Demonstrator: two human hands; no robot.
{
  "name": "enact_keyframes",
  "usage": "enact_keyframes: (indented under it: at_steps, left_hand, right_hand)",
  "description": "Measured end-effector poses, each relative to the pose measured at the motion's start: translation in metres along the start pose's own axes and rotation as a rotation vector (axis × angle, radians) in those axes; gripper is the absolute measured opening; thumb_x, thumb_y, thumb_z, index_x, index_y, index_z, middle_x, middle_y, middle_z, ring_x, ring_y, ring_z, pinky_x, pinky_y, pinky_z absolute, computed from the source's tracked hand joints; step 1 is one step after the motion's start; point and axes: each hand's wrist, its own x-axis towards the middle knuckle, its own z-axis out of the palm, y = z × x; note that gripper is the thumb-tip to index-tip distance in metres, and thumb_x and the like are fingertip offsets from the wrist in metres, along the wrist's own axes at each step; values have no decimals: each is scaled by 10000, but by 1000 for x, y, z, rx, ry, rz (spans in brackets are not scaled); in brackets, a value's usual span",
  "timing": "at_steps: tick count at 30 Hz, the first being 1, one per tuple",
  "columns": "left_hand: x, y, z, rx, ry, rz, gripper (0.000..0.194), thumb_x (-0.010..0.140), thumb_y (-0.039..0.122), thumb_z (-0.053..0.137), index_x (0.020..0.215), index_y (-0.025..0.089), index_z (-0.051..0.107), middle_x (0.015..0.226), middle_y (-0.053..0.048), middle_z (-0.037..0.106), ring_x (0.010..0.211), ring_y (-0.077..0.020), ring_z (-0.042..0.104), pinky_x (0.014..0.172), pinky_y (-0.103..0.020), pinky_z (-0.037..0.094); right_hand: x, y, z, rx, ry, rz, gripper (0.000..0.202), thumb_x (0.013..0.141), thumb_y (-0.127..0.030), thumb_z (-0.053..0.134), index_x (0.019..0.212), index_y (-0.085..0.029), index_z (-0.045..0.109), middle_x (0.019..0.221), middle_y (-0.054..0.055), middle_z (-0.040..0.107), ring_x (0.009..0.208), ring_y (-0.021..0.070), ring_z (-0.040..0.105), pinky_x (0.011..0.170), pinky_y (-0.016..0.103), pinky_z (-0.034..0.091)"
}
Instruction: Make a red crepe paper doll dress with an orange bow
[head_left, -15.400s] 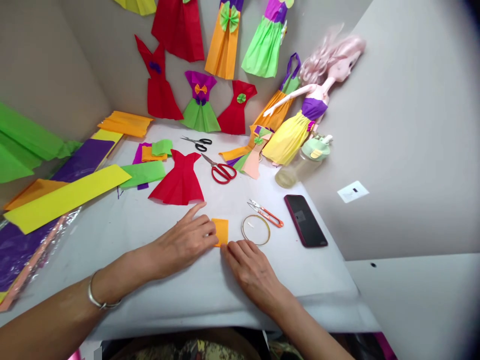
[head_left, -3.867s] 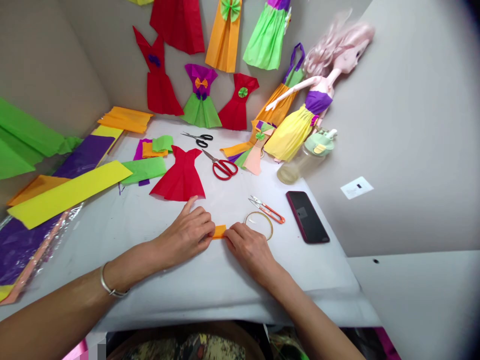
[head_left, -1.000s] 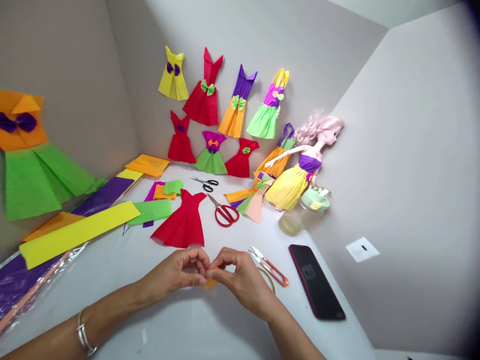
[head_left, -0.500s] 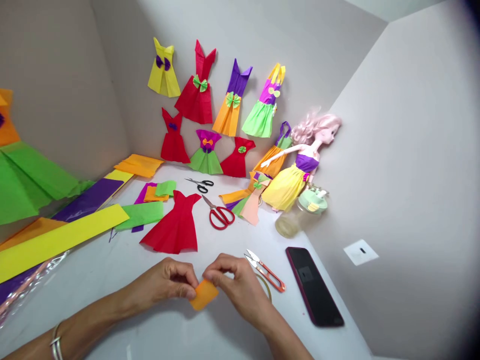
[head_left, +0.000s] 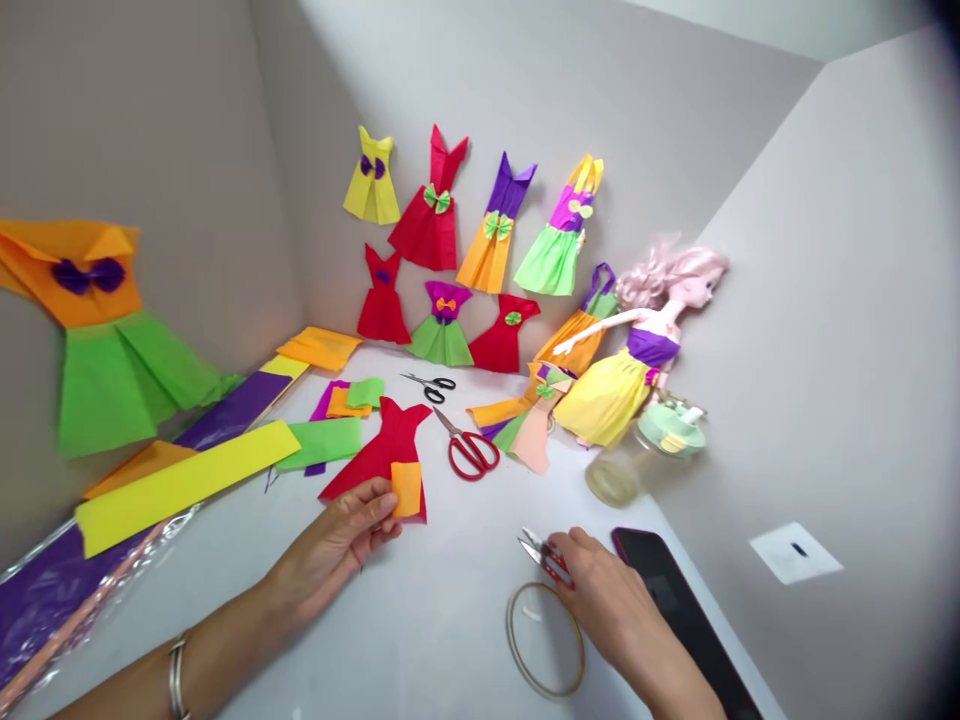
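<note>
A small orange piece of crepe paper is pinched between the thumb and fingers of my left hand, held up in front of a red paper dress that lies on the table. My right hand has its fingers closed round the red handles of thread snips, whose silver blades point up and left. Just left of that hand, a thin gold ring lies on the table. A phone lies beyond my right hand, partly covered by it.
Red-handled scissors and black-handled scissors lie behind the hands. A glass jar with a green lid and a doll stand at the right. Paper strips, including a yellow one, spread leftward. Several paper dresses hang on the wall.
My right hand has let go of the orange paper, moved right and closed on the thread snips. My left hand has raised the paper before the red dress. The view has shifted left.
</note>
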Motion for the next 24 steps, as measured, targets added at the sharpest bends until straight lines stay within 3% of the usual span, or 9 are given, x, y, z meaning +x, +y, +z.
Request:
enact_keyframes:
  at_steps: [4, 8, 11, 14, 18, 24]
  left_hand:
    - [-3, 6, 7, -83, 51, 15, 233, 655, 136, 865, 781, 145, 669, 664, 27, 599, 581, -83, 605, 652, -210, 600]
    - [-6, 9, 11, -102, 23, 4, 171, 720, 77, 802, 815, 137, 672, 690, 0, 641, 609, -98, 640, 673, -222, 619]
    - [-7, 9, 11, -103, 12, 6, 125, 765, 57, 754, 827, 134, 677, 692, -12, 659, 626, -109, 662, 698, -235, 626]
    - [-7, 8, 11, -111, 38, 37, 119, 787, 31, 717, 844, 131, 684, 742, -29, 689, 658, -125, 686, 701, -240, 629]
    - [-5, 8, 10, -131, 69, 92, 141, 809, 20, 686, 876, 143, 692, 860, -40, 714, 768, -151, 713, 753, -254, 627]
    - [-9, 11, 13, -137, 106, 106, 130, 814, 16, 685, 819, 146, 690, 857, -35, 720, 800, -131, 704, 751, -213, 606]
  right_hand:
    - [6, 1, 1, 139, 94, -40, 188, 821, -55, 424, 852, -194, 547, 905, 52, 549, 736, 173, 581, 648, 287, 374]
    - [7, -8, -3, 560, 210, -161, 172, 922, -200, 368, 942, -203, 539, 870, 45, 555, 752, 176, 582, 699, 299, 431]
    - [5, -34, -13, 987, 19, -173, 254, 963, -381, 382, 1025, -190, 537, 718, 7, 559, 568, 142, 538, 549, 256, 409]
    - [4, -68, -25, 1250, -174, -263, 322, 964, -469, 411, 952, -178, 547, 742, 5, 568, 457, 77, 438, 452, 219, 312]
    - [9, -104, -29, 1303, -198, -348, 314, 945, -476, 493, 869, -176, 550, 644, -52, 434, 494, 72, 375, 480, 214, 286]
    - [14, -129, -5, 1218, 29, -331, 242, 928, -416, 552, 909, -176, 580, 699, -53, 384, 633, 100, 339, 574, 222, 300]
